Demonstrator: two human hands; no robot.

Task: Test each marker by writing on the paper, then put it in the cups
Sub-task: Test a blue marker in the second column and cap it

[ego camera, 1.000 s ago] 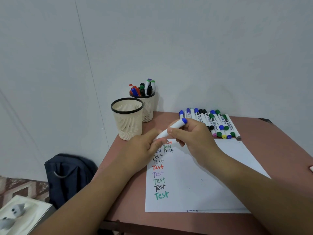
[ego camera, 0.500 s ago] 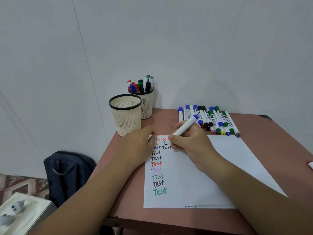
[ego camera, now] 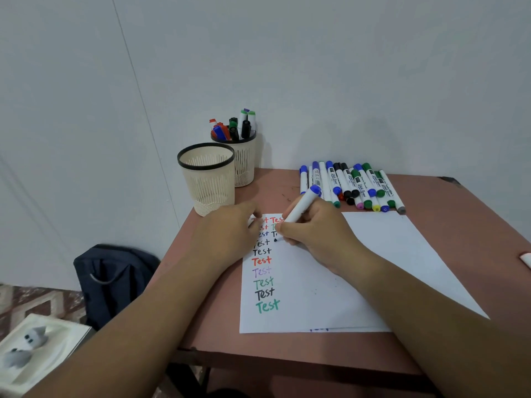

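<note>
Nearest, on the reddish-brown bench [ego camera: 330,360], lies a white sheet of paper [ego camera: 316,300] with a column of handwritten "Test" words in black, red, purple and green down its left side. The left hand [ego camera: 230,234] rests on the sheet's upper left corner, fingers bent down onto the paper; whether that grip pinches anything I cannot tell. Just beside it the right hand [ego camera: 313,234] pinches a white marker with a blue end [ego camera: 301,205] — tilted, its dark tip touching the paper under the second column of words. Beyond the hands, a row of loose white markers with coloured caps [ego camera: 353,185] lies on the bench near the wall. To the left stands an empty cream mesh cup with a black rim [ego camera: 208,179], and just behind it a second cream mesh cup [ego camera: 244,165] holding several markers upright.
</note>
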